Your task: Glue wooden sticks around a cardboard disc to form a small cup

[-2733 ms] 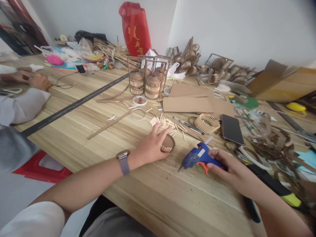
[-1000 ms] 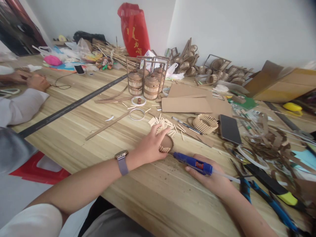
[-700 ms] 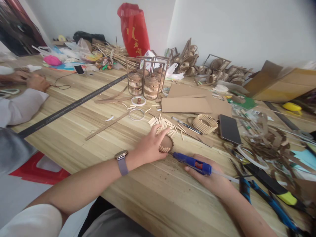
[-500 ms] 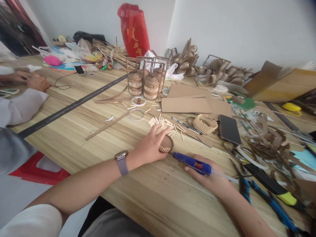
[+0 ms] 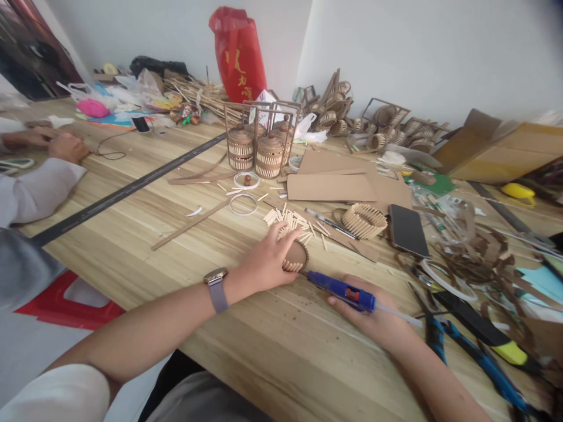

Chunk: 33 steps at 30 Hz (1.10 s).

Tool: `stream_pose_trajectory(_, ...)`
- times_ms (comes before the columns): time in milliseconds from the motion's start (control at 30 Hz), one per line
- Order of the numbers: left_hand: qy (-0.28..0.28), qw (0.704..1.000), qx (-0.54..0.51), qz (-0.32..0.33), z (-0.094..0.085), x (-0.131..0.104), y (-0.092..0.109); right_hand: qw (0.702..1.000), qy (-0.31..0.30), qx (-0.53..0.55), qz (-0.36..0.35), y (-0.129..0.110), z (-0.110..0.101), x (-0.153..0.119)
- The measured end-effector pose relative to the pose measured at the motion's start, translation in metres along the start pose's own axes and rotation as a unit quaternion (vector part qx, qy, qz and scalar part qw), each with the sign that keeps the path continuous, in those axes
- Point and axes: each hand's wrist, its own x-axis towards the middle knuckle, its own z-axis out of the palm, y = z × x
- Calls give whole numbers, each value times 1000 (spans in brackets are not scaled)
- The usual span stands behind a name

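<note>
My left hand (image 5: 264,261), with a watch on its wrist, is closed around a small round cardboard basket (image 5: 297,255) edged with short wooden sticks. The hand covers the basket's left side. In my right hand (image 5: 369,316) is a blue hot glue gun (image 5: 341,290), a clear glue stick (image 5: 398,315) poking from its back. Its nozzle points left and meets the basket's lower right rim; whether glue is coming out I cannot tell. Just beyond the basket lies a loose pile of short wooden sticks (image 5: 292,220). A larger stick ring (image 5: 365,221) stands to the right of that pile.
Finished lidded baskets with handles (image 5: 269,155) stand farther back by cardboard sheets (image 5: 332,186). A phone (image 5: 409,230), pliers (image 5: 466,346) and a utility knife (image 5: 484,328) lie at right. A co-worker's hands (image 5: 65,146) are at far left, beyond a black strip (image 5: 132,186).
</note>
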Motion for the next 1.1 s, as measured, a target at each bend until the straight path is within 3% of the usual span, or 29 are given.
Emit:
stream_pose_trajectory(433,-5,1000,-8,-8,-1,0,1,1000,13,-1,14,0,2,-1)
stream_pose_trajectory(633,-17,1000,3,-11,-2,1,1,987,79,65,120,9,-8,-2)
stream_pose_trajectory(733,-13,1000,4,-8,-1,0,0,969,-25,175,172,17,-20,-5)
stream_pose_trajectory(800,-10,1000,4,-6,0,0,0,939,-117,253,200,20,-27,-7)
stream_pose_trajectory(867,-9,1000,3,-6,1,0,-1,915,-168,288,228,20,-32,-8)
stream_pose_trajectory(967,-9,1000,2,-3,1,1,-1,930,-186,213,233,18,-38,-6)
stream_pose_trajectory(1033,-11,1000,2,-3,1,1,-2,955,-174,84,225,17,-43,-3)
stream_pose_trajectory(1100,-15,1000,4,-4,1,1,-2,957,-152,-54,241,17,-48,3)
